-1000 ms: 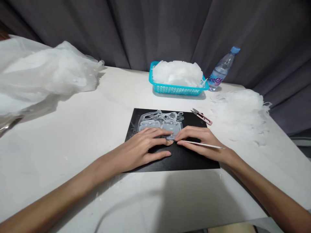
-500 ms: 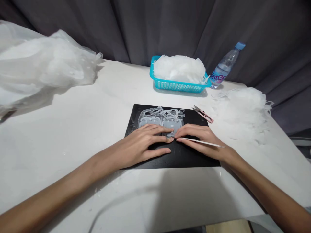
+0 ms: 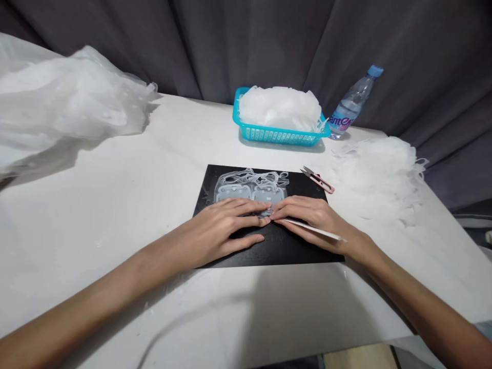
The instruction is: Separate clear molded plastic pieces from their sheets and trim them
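A translucent moulded piece [image 3: 269, 193] with two rounded panels and thin looped strips along its far edge lies on a black mat [image 3: 295, 253]. My left hand [image 3: 234, 223] rests flat across its near side, fingers stretched to the right. Close against those fingertips, my right hand [image 3: 307, 220] is pinched around a thin white stick-like tool [image 3: 313, 229]. The tool's shaft slants back under the palm; its tip, at the piece's near right corner, is hidden by the fingers. Pink-handled thread snips [image 3: 318, 179] lie at the mat's far right corner.
A blue basket [image 3: 284, 134] heaped with whitish translucent pieces stands at the back, a water bottle [image 3: 351, 105] beside it. To the right lies a pile of translucent scraps [image 3: 384, 177]. A large plastic bag [image 3: 73, 97] covers the far left of the white table [image 3: 115, 205].
The whole view has shifted slightly, with everything a little further left. My right hand and the tool have turned a little; my left hand keeps its place on the piece.
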`<state>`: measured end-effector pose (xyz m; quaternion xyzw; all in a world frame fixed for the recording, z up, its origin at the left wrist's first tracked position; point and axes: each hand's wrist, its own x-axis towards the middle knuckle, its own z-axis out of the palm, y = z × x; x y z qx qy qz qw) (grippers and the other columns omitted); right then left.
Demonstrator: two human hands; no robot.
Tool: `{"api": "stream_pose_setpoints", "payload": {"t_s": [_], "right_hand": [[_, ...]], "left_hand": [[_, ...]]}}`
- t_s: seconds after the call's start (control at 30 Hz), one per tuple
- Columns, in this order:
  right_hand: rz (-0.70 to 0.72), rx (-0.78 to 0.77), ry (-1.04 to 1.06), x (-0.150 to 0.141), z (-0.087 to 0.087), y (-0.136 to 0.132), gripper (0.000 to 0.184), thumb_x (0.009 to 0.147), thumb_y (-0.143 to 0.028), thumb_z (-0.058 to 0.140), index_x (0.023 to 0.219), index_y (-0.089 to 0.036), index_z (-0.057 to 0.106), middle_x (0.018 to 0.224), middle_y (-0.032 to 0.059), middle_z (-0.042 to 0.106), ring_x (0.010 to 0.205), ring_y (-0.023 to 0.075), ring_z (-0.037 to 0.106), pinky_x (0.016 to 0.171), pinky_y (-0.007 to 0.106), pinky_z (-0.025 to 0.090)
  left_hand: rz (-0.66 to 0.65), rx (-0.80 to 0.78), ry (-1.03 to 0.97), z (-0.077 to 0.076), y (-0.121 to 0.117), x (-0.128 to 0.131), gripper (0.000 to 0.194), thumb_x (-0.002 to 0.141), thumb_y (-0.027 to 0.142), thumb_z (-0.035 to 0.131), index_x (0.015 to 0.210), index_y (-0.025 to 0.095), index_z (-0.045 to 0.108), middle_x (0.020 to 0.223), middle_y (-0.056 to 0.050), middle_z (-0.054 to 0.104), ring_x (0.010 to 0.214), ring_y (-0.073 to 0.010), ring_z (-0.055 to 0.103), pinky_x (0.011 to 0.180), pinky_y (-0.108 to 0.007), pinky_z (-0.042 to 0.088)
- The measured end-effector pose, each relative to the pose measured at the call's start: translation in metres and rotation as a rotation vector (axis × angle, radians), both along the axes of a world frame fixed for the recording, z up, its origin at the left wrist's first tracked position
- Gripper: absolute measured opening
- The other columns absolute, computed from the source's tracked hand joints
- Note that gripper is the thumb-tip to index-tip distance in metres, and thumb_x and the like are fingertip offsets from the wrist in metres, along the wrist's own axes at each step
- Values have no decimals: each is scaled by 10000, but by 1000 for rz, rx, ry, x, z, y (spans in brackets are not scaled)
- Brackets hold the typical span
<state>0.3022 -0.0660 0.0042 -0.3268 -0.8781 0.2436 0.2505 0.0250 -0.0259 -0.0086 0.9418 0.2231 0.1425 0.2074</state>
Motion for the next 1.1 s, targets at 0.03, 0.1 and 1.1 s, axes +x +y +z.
{"api": "stream_pose_setpoints", "payload": {"t_s": [0.03, 0.1, 1.1], "right_hand": [[0, -13, 0, 1, 0, 0, 262, 1103, -214, 491, 1259, -248, 699, 1205, 92, 762, 1139, 236, 721, 993, 397, 586], [-4, -37, -4, 4, 0, -1, 260, 1110, -231, 486, 1256, -247, 700, 1205, 97, 755, 1117, 225, 729, 981, 376, 589], [16, -151, 70, 17, -2, 2, 211, 1106, -230, 514, 1213, -220, 696, 1240, 96, 727, 1169, 219, 697, 1028, 358, 554]], "left_hand": [[1, 6, 7, 0, 0, 0, 376, 1074, 452, 590, 1400, 309, 712, 1565, -20, 615, 1422, -276, 598, 1227, -442, 451], [-4, 20, 30, -1, 1, 0, 388, 1083, 465, 568, 1410, 305, 704, 1586, -17, 593, 1432, -274, 589, 1224, -443, 452], [32, -35, 107, 5, -5, 3, 451, 1091, 517, 528, 1465, 301, 657, 1660, -21, 502, 1481, -286, 537, 1254, -451, 398]]}}
